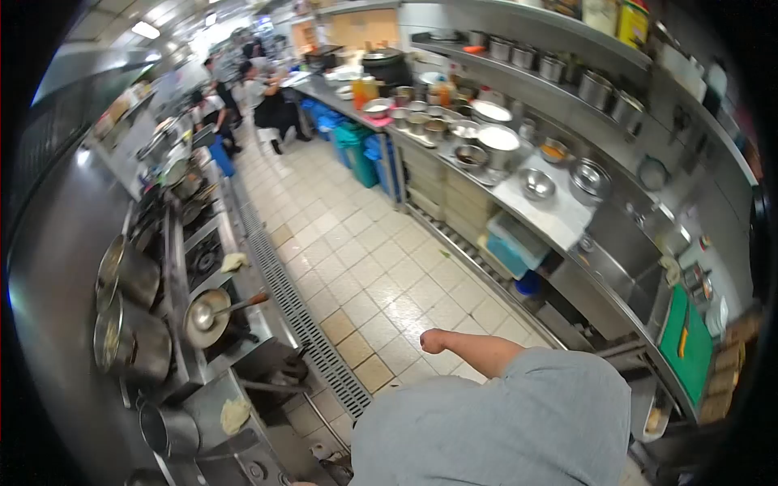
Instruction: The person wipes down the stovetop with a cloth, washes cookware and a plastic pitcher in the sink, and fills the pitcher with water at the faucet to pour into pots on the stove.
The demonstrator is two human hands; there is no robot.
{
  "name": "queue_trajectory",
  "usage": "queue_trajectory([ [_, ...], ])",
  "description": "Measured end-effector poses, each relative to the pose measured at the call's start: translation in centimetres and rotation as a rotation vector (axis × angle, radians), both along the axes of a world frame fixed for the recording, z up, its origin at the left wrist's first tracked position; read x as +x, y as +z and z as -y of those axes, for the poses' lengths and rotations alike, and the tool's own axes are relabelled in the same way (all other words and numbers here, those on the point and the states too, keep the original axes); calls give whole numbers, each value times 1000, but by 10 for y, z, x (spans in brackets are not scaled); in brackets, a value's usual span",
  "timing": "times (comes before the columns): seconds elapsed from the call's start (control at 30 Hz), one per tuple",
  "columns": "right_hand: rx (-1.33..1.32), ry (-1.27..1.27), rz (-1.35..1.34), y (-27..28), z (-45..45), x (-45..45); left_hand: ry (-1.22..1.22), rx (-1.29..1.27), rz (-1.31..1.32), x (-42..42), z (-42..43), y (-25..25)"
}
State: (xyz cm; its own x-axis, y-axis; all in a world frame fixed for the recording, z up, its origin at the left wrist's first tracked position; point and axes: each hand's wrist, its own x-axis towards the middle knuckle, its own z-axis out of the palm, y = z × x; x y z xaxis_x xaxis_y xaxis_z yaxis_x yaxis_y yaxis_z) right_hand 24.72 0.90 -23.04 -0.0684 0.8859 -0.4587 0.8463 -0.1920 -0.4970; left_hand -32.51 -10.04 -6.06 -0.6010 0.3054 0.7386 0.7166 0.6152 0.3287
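Observation:
My right hand [433, 341] hangs over the tiled floor [397, 279], in front of my grey shirt [494, 429]. Its fingers look curled into a loose fist, and no object shows in it. It touches neither the stove side nor the counter side. At the bottom edge, left of my shirt, only a sliver of skin shows, perhaps my left hand; its fingers are hidden. Closest to that side are a steel sink unit [258, 454] and a pale crumpled cloth [235, 415].
A wok [207, 319] with a ladle sits on the left stove, beside large steel pots [132, 340]. A floor grate [304, 324] runs alongside. At right, a counter holds bowls [536, 185], a sink [628, 263] and a knife [684, 332] on a green board [671, 356]. People [271, 109] occupy the far aisle.

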Motion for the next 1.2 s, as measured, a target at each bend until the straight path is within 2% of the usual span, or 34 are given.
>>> queue_trajectory([
  [0.07,-146,86,174,-9,50,40,-94,-3,-112,62,-19,12],
  [0.13,-231,-19,171,-17,106,87,-237,29,-138,118,-33,24],
  [0.17,-306,-86,184,-21,137,116,-266,26,-148,129,-38,8],
  [0.23,-378,-206,232,-27,197,164,-279,-446,387,143,-59,-53],
  [0.27,-306,-373,209,-28,231,182,-443,-606,427,140,-68,-83],
  [0.3,-369,-383,189,-25,259,204,-606,-772,456,124,-75,-123],
  [0.33,-270,-468,254,-73,294,227,-890,-988,767,91,-91,-188],
  [0.37,-168,-552,315,-128,331,251,-1089,-1210,1152,79,-100,-219],
  [0.43,-375,-1211,70,-6,352,234,-1031,-1391,934,82,-88,-212],
  [0.57,-501,-1311,13,-9,383,220,-1032,-1538,766,92,-109,-206],
  [0.63,-586,-1087,19,-30,384,194,-1065,-1581,689,82,-130,-205],
  [0.67,-541,-1075,4,-5,379,169,-1091,-1608,636,77,-141,-206],
  [0.7,-542,-1077,-20,-13,371,151,-1128,-1644,546,70,-152,-210],
  [0.73,-461,-1109,-18,-19,363,130,-1194,-1698,371,63,-167,-213],
  [0.77,-490,-1038,-65,-43,354,113,-1270,-1763,78,59,-181,-214],
  [0.8,-541,-1112,-182,-51,340,95,-1275,-1841,-188,55,-191,-212],
  [0.83,-575,-1141,-209,3,313,76,-1146,-1695,585,53,-201,-212],
  [0.87,-599,-966,-243,-11,299,73,-881,-1467,1199,61,-208,-202],
  [0.9,-507,-674,-122,-7,274,75,-779,-1360,1405,68,-219,-199],
  [0.93,-417,-382,-10,-3,256,76,-723,-1300,1521,75,-228,-197],
  [0.97,-155,-410,81,-32,251,79,-685,-1272,1597,86,-234,-192],
  [1.0,-175,-597,11,-36,240,88,-654,-1261,1656,94,-238,-187],
  [1.03,-163,-637,-21,-15,229,101,-620,-1256,1714,104,-243,-184],
  [1.07,-72,-640,21,-15,223,116,-581,-1243,1775,114,-248,-179],
  [1.17,-36,-783,156,18,210,169,-511,-1260,1873,144,-260,-178],
  [1.2,-130,-968,4,41,209,186,-511,-1248,1889,154,-260,-178],
])
